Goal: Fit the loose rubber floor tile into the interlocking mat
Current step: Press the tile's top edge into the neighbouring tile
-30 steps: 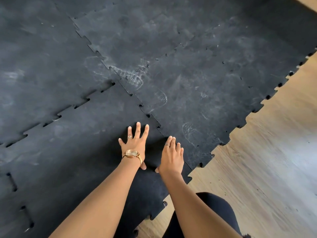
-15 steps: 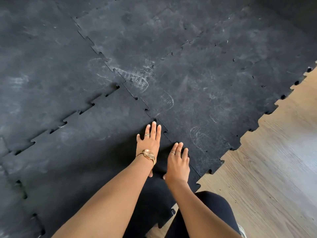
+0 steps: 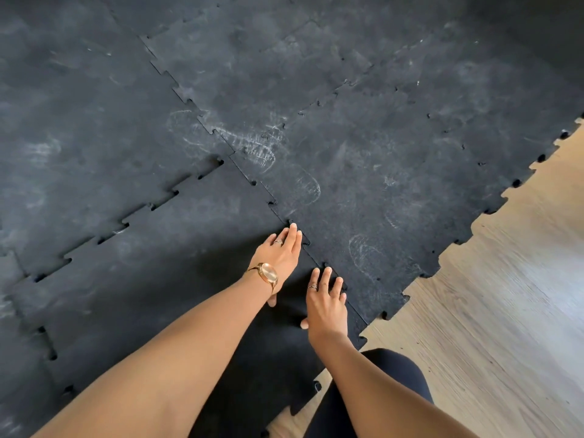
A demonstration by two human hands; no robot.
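The loose black rubber tile (image 3: 164, 267) lies in the near left part of the floor, its toothed edges meeting the laid black mat (image 3: 379, 159). Gaps still show along its far left seam (image 3: 148, 210). My left hand (image 3: 281, 257), with a gold watch and a ring, lies flat, palm down, on the tile with its fingertips at the right seam. My right hand (image 3: 327, 306) lies flat just nearer, fingers along the same seam. Neither hand grips anything.
Bare wooden floor (image 3: 505, 311) lies to the right, beyond the mat's toothed outer edge. My knee in dark cloth (image 3: 379, 384) rests at the bottom by the tile's near corner. Pale shoe prints mark the mat.
Both hands have slid up and to the right along the tile toward the right seam. My left fingers, spread before, are now held together.
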